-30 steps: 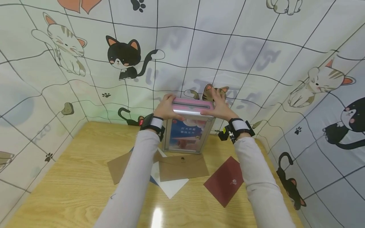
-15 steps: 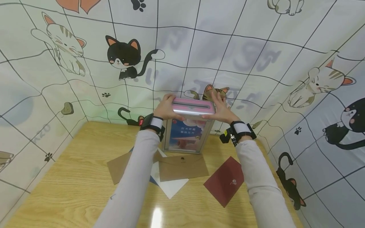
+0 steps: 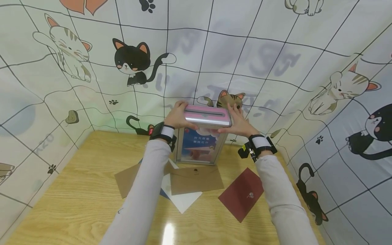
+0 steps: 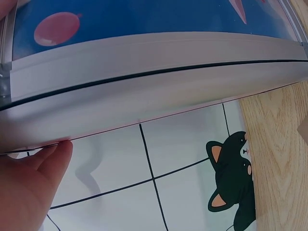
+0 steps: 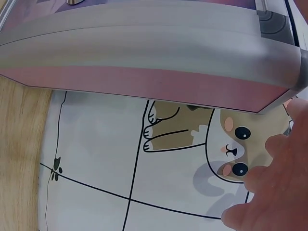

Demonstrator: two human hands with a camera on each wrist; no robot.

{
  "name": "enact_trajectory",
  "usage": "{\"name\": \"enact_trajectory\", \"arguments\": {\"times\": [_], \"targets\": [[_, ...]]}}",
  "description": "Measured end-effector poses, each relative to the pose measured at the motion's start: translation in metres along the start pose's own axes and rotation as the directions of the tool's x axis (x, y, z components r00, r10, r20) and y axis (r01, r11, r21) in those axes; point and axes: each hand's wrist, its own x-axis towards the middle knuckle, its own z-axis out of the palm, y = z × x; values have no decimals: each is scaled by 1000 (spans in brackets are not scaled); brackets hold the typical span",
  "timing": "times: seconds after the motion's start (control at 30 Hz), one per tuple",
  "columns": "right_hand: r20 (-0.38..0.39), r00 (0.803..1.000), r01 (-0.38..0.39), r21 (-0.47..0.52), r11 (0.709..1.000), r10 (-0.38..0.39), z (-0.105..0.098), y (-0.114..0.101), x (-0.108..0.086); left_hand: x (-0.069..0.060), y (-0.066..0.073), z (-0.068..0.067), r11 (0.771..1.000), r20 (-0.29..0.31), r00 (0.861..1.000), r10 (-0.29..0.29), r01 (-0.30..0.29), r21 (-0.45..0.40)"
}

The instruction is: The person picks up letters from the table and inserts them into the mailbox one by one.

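Observation:
A letter box (image 3: 200, 146) stands upright at the back of the table, with a pink-and-silver slotted top and a blue printed front in a silver frame. My left hand (image 3: 177, 117) grips the left end of its top, thumb in front and fingers toward the back. At the right end, my right hand (image 3: 240, 123) holds the top between thumb and fingers. The left wrist view has the left fingertips (image 4: 60, 153) against the top's rear edge. Beside the pink rear edge (image 5: 159, 86) the right fingers (image 5: 269, 192) appear; their contact there is unclear.
In front of the box lie a brown envelope (image 3: 196, 180), a white one (image 3: 183, 203) beneath it, another brown one (image 3: 125, 180) and a bit of blue paper (image 3: 164, 194). A dark red envelope (image 3: 240, 195) lies at right. A cat-printed curtain (image 3: 190, 51) surrounds the wooden table (image 3: 76, 190).
My right hand has shifted slightly right and down at the box's right end, its fingers less raised. The left hand and the envelopes stay in place.

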Motion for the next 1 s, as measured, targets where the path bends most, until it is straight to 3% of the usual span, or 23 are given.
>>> {"name": "enact_trajectory", "arguments": {"times": [1.0], "targets": [[-68,995,-76,2,997,76,25,30,-30,-3,4,-2,1000,-2,1000,-12,12,-22]]}}
